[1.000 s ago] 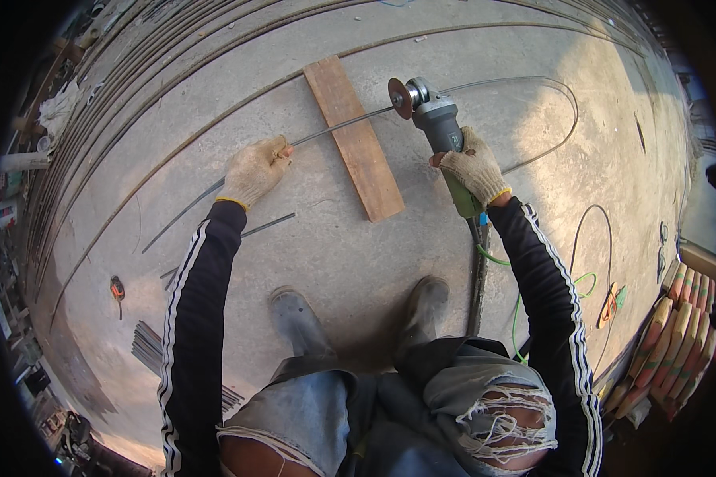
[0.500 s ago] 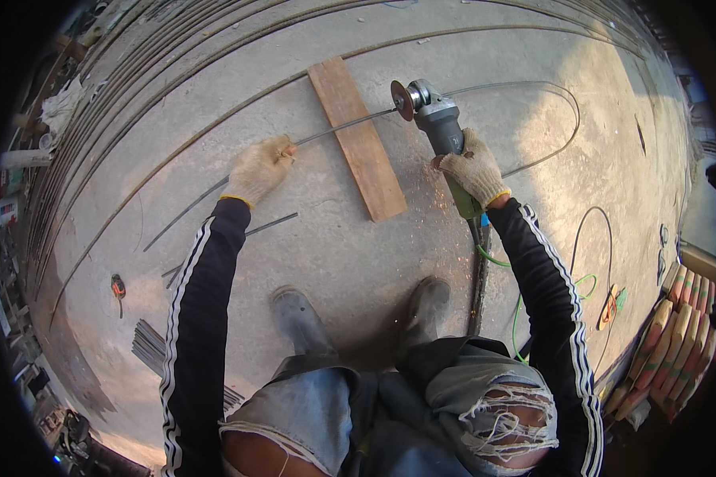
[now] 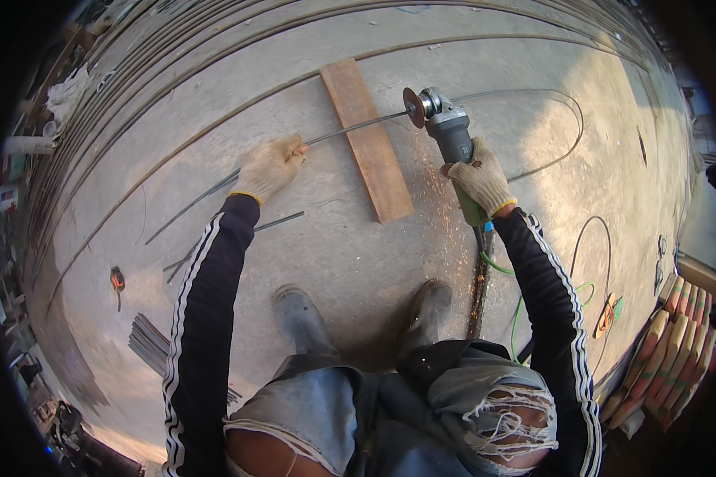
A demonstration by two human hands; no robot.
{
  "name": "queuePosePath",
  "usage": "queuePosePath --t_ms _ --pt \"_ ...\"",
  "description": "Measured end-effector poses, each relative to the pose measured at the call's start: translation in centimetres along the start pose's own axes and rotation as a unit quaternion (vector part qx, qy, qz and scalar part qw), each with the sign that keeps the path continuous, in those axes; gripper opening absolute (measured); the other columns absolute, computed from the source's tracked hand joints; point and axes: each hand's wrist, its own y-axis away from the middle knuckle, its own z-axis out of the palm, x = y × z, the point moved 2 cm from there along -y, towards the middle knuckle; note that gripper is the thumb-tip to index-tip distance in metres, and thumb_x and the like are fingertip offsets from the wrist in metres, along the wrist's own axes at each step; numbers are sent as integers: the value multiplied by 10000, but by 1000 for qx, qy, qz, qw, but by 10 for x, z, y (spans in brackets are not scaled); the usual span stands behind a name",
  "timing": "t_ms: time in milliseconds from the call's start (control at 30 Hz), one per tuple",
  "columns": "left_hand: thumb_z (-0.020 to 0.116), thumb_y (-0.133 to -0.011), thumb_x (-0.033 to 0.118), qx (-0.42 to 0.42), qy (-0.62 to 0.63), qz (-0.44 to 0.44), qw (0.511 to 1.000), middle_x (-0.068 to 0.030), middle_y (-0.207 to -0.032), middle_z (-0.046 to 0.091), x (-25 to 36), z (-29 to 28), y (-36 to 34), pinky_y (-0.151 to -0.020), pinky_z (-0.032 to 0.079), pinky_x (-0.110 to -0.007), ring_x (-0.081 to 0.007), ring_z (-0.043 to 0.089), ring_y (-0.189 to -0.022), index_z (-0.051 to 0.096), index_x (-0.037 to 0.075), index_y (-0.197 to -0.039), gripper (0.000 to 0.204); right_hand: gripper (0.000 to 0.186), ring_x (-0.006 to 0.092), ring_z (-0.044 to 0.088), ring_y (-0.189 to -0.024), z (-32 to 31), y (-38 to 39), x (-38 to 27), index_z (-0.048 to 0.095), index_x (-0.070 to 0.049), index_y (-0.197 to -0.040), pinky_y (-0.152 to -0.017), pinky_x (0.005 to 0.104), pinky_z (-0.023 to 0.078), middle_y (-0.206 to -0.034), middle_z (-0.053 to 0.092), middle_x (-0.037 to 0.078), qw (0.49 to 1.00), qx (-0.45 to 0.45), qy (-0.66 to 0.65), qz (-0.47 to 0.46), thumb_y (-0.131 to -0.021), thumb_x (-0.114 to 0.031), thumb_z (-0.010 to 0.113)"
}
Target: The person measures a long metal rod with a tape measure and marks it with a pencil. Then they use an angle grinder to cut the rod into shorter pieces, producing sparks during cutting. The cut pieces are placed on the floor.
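My right hand point(image 3: 479, 176), in a pale knit glove, is wrapped round the body of an angle grinder point(image 3: 451, 137). The grinder's brown disc point(image 3: 414, 107) meets a thin steel rod point(image 3: 366, 123), and orange sparks fall below it toward my right boot. Gloved likewise, my left hand point(image 3: 270, 168) is closed on the same rod, left of a wooden plank point(image 3: 367, 143) that the rod crosses. Beyond the disc, a thin rod point(image 3: 579, 119) bends round in a loop on the right.
Long steel bars point(image 3: 191, 73) curve across the floor at the far left. Short cut rods point(image 3: 149, 343) lie in a bundle near my left arm, by a tape measure point(image 3: 117, 278). A green cord point(image 3: 497, 265) trails from the grinder. Stacked sacks point(image 3: 670, 350) stand at right.
Both hands, the grinder and the plank sit slightly farther right in the picture. The spark stream below the disc has become denser and reaches farther down.
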Motion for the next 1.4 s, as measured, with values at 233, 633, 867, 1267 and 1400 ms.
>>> queuePosePath --t_ms 233,633,867,1267,1400 --pt "689 -1043 343 41 -14 14 999 -135 -877 787 -3 9 1 -669 585 -410 -268 751 -746 754 99 -1073 255 602 328 715 -810 1 -5 2 621 23 -1098 -726 433 556 -898 710 204 999 13 30 -18 -744 -412 840" --pt "688 -1032 355 -49 23 -86 995 -179 -1090 806 2 2 -1 -879 617 -429 -334 789 -1004 772 77 -1260 369 613 352 716 -830 0 -3 0 632 22 -1087 -752 444 552 -910 717 209 1000 3 24 -11 -725 -420 854" --pt "686 -1034 368 -45 10 -70 996 -183 -1122 804 -2 7 -1 -904 618 -429 -330 789 -1037 765 74 -1290 398 601 339 727 -842 -4 0 -6 635 24 -1100 -760 438 565 -905 720 207 1000 -7 13 5 -732 -403 847" --pt "661 -1041 380 -36 11 -61 997 -168 -1043 803 1 4 0 -853 611 -451 -354 781 -968 775 94 -1194 344 626 336 733 -851 -4 -10 -7 645 28 -1149 -771 425 572 -934 731 205 999 -6 37 3 -733 -400 833" --pt "641 -1044 381 -19 23 -42 999 -182 -974 780 0 4 1 -806 591 -478 -379 763 -912 755 102 -1123 312 608 338 729 -850 -5 -10 -6 643 25 -1130 -766 430 563 -927 728 205 999 -5 32 7 -732 -396 830"
